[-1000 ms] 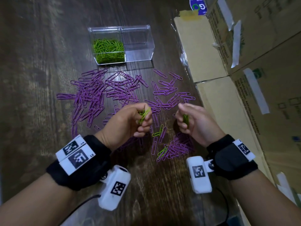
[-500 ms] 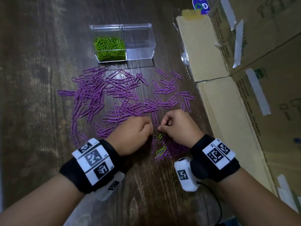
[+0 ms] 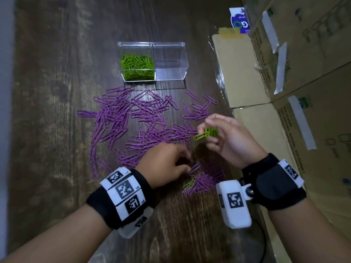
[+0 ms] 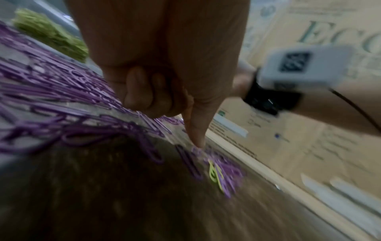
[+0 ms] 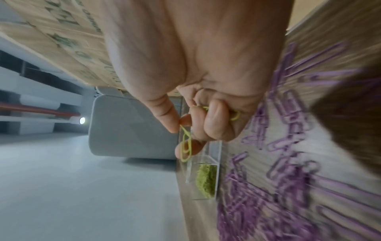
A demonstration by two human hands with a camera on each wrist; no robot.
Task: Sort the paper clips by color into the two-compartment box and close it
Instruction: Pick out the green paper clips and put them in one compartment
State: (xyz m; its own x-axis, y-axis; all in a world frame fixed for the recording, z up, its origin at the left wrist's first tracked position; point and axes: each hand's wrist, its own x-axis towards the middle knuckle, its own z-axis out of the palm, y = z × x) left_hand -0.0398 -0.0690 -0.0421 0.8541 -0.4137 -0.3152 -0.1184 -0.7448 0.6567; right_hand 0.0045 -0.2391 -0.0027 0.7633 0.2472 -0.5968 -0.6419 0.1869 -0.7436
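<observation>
The clear two-compartment box [image 3: 171, 44] stands open at the back; its left half holds green clips [image 3: 137, 66], its right half is bare. Purple clips [image 3: 117, 114] lie spread over the table. My right hand [image 3: 206, 133] is raised and pinches a bunch of green clips [image 3: 210, 132], one hanging from thumb and forefinger [image 5: 186, 146]. My left hand [image 3: 187, 166] is low over the near purple pile. Its index fingertip [image 4: 198, 140] touches purple clips and its other fingers are curled, with nothing seen in them. Two or three green clips [image 3: 189, 185] lie just below it.
Taped cardboard boxes [image 3: 284, 130] stand along the table's right side, close to my right hand. A blue and white packet [image 3: 239, 19] sits at the back right. Dark wooden tabletop [image 3: 47, 130] shows to the left of the clips.
My right hand has lifted from the near pile with a green clip added to its bunch. My left hand has dropped to the table and now points its index finger into the purple clips.
</observation>
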